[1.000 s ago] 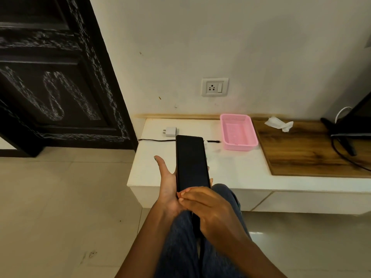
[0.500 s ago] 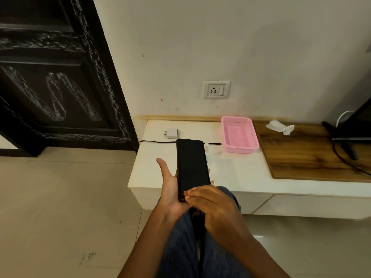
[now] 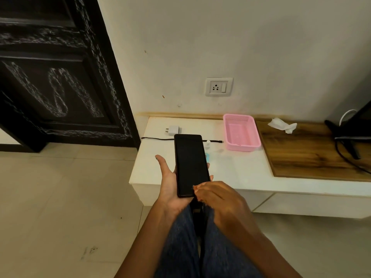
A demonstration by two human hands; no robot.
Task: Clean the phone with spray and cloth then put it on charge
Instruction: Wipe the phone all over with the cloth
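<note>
A: So, where is the phone?

B: It lies screen up across the palm of the left hand, above the near edge of the white table. The thumb sticks out to the left, and fingertips show past the phone's right edge, so the fingers cup it from below. The screen is black; no brand or writing can be read on it.

A: And the right hand?

B: Its fingers lie close together and bent, tips on the lower right corner of the screen. I cannot tell whether a cloth sits under them.

A: What's on the table?

B: A white charger plug near the back left, with a black cable running across just in front of it, passing behind the phone. A small spray bottle with a white cap and bluish body peeks out just right of the phone. Further right is a pink plastic basket, and on the wooden board a crumpled white tissue.

A: Any labels?

B: None legible. The wall socket above has three holes and a switch, unmarked. The dark door to the left has scuffed pale patterns, not letters.
</note>
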